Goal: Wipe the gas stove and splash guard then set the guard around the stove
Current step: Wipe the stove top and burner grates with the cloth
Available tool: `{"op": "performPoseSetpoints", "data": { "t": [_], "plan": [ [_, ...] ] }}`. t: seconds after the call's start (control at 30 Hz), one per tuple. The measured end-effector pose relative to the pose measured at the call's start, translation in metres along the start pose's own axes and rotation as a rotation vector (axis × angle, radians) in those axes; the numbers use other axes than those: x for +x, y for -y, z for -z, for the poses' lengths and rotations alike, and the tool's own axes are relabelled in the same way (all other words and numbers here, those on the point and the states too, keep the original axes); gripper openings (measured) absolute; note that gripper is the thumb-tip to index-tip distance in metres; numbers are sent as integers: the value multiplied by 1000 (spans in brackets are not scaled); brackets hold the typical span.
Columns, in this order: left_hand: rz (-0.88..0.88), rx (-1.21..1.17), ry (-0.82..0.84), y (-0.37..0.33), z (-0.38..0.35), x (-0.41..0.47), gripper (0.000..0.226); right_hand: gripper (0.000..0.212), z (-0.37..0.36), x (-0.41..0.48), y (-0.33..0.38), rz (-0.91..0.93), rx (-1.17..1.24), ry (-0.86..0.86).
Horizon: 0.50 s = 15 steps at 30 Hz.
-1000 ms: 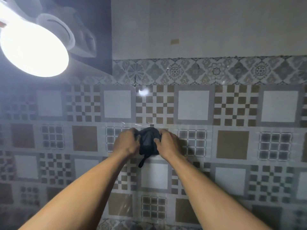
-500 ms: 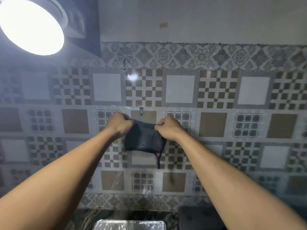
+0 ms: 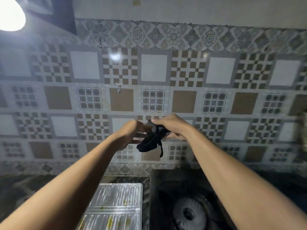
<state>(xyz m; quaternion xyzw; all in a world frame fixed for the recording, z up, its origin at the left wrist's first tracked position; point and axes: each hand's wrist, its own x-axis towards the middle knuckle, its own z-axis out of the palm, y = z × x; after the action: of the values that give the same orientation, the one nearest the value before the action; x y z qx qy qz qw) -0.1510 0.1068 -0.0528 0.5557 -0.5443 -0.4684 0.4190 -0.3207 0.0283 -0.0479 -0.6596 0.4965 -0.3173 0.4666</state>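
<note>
A dark cloth (image 3: 150, 140) is bunched between both my hands, held in the air in front of the tiled wall, with a loop string dangling from it. My right hand (image 3: 172, 127) grips its upper part from above. My left hand (image 3: 131, 135) holds it from the left side, fingers under the cloth. Below, the black gas stove (image 3: 186, 201) sits on the counter with its round burner (image 3: 189, 213) showing. The shiny folded foil splash guard (image 3: 114, 206) lies flat to the left of the stove, with yellowish stains on it.
A small metal hook (image 3: 119, 89) is fixed to the patterned tile wall above my hands. A bright lamp (image 3: 10, 14) glares at the top left. Dark marbled countertop (image 3: 25, 188) runs left of the guard.
Both hands took the cloth off the wall hook, lowered it and bunched it together. The view tilted down, bringing the stove and splash guard into sight.
</note>
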Motion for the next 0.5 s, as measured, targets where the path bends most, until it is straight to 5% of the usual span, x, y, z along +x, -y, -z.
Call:
{"op": "performPoseSetpoints", "data": {
  "t": [0.13,0.3,0.5],
  "plan": [
    [38,-33,43,17,-41,-10,53,23,29,-16,-28,7,-110,-26],
    [24,-58,-76,30,-101,-29,31,4,53,-29,-56,45,-279,-13],
    [-141,421,-275,89,-163,-45,41,18,60,-34,-82,168,-458,34]
  ]
}}
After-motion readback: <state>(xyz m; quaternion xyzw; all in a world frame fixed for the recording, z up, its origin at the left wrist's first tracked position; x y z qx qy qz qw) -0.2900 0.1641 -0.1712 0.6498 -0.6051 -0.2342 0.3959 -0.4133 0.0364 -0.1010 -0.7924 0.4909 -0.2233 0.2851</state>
